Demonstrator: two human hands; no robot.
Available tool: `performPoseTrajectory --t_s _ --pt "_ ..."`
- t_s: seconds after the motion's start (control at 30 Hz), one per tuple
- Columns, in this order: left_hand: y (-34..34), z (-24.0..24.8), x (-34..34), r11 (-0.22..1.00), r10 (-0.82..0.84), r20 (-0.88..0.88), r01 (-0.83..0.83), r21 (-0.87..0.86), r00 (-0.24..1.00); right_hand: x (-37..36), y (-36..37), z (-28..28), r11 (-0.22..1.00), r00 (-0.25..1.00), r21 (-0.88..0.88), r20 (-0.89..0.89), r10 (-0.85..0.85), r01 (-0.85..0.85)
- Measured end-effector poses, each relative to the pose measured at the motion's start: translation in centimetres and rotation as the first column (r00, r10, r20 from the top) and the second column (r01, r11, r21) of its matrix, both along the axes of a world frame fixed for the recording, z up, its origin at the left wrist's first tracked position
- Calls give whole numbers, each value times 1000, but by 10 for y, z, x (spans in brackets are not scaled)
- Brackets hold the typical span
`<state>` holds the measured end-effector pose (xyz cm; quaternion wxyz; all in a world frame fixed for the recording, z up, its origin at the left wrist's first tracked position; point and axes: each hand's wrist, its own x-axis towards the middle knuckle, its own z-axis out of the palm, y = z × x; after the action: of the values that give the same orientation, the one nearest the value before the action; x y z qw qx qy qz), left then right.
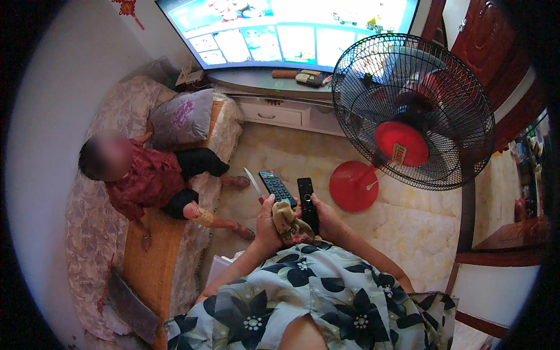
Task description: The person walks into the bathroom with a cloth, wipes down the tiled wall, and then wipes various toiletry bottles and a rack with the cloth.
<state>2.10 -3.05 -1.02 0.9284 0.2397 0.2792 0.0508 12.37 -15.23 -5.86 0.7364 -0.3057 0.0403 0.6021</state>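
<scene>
My left hand (268, 226) is closed around a black remote control (276, 185) with rows of small buttons, some of them coloured. A brownish cloth (286, 219) is bunched up against the same hand and hangs between my two hands. From beside my left thumb a knife (253, 182) sticks out, its pale blade pointing up and away. My right hand (326, 218) grips a slimmer black remote control (307, 201) with a round ring button. Both remotes are held side by side in front of my patterned shirt, a small gap between their far ends.
A red and black standing fan (408, 116) stands ahead to the right on a round red base (353, 186). A person (149, 178) sits on the covered sofa (87, 233) at left, beside a grey cushion (184, 118). A lit television (297, 44) and a drawer cabinet (269, 114) are ahead.
</scene>
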Motion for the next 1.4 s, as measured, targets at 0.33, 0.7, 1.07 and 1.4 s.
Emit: performPoseTrajectory --t_s 0.33,0.7,1.07,1.4 --pt "-2 12 4 993 25 -64 -32 -111 998 5 -2 -18 996 998 -75 33 -47 49" --pt "8 -9 4 996 -18 -96 9 -92 995 12 4 -7 991 1000 -132 12 -25 26" --pt "-1 -3 3 995 63 -19 -65 -76 998 6 3 -2 1000 999 -10 49 -4 4" --pt "-1 -3 6 990 85 -14 -86 -116 996 6 2 -2 997 999 70 24 -22 21"
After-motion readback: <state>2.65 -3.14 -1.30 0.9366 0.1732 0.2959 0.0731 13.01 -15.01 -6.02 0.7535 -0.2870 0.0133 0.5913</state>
